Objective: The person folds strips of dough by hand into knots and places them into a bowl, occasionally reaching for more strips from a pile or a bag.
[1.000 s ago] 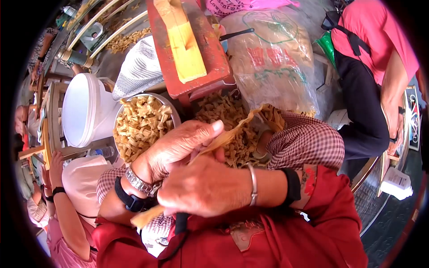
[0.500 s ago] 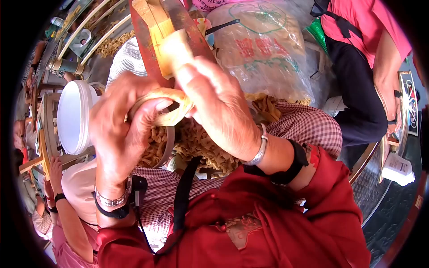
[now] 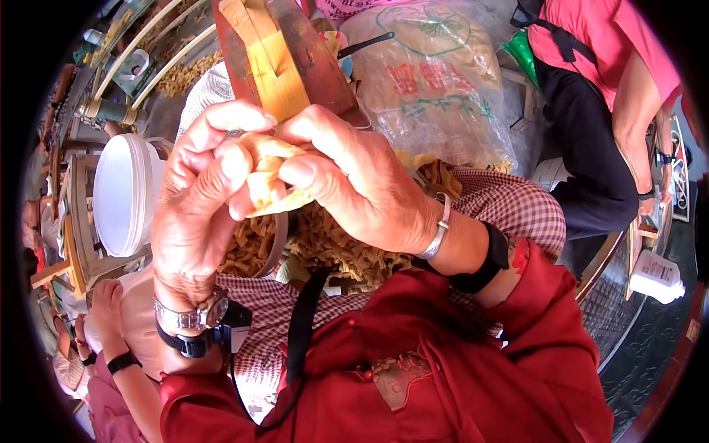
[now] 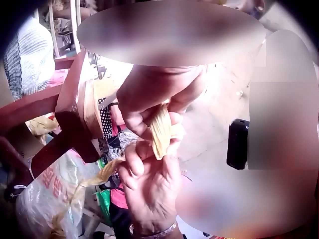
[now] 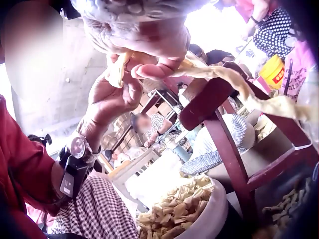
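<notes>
In the head view, both hands meet over the lap at a soft pale-yellow strip [image 3: 267, 177], folded into a loose knot. My left hand [image 3: 193, 184] pinches its left side between thumb and fingers. The right hand [image 3: 362, 181] grips the opposite side, thumb on the fold. A long twisted tail of the strip [image 5: 241, 92] trails from the right hand in the right wrist view. Folded-over layers [image 4: 160, 134] show between the fingertips in the left wrist view. Below the hands lies a heap of small folded yellow pieces [image 3: 336, 244], partly hidden by them.
A longer flat yellow piece [image 3: 279, 77] lies on a red wooden stool [image 3: 325, 85] ahead. Nearby are a white bucket [image 3: 122, 196], a bowl [image 5: 219, 209] of folded pieces and a large plastic bag [image 3: 436, 96]. Another person in pink [image 3: 635, 44] sits at the right.
Both hands have risen from the lap toward the stool, uncrossed, and come together again. The strip, stretched between them earlier, then looped, is now bunched into a compact fold at the fingertips.
</notes>
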### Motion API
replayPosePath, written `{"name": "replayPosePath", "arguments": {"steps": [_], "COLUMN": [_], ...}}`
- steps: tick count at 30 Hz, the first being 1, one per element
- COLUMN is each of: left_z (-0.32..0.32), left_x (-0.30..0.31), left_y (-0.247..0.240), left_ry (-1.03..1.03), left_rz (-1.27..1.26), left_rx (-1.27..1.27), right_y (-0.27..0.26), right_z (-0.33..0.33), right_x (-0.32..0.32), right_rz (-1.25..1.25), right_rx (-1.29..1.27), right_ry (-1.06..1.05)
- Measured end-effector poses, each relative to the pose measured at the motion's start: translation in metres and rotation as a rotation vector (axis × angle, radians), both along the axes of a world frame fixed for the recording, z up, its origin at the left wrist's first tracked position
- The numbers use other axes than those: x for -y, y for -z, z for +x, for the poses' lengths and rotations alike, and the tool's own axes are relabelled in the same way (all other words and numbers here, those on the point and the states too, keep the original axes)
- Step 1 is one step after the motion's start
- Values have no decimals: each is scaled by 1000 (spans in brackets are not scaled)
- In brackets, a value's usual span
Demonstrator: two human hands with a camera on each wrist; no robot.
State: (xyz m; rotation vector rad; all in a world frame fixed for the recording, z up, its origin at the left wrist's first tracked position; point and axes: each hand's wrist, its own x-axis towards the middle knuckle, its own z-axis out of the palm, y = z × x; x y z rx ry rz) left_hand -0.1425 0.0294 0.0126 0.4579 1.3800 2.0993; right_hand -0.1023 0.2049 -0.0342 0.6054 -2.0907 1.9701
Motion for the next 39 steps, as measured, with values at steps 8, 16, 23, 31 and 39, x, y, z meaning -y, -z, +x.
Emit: {"name": "replayPosePath", "arguments": {"steps": [8,16,23,31,39], "left_z": [17,8,5,1,-8], "left_x": [-18,-16,-13,-3,9], "left_y": [0,14,24,20,18], "left_ry": [-74,-18,123,242,46], "left_rz": [-325,-378,-112,68,7], "left_rx": [-312,-311,59,303,266], "right_y": [4,7,11,16,25], "right_z": [2,1,-2,6,4], "right_x": [-8,-4,-5,-45,-45], "right_rz": [-215,-235,-222,4,-4], "right_rx": [267,372,301,313,571], "right_ry": [-79,-92,-30,-53,-125]}}
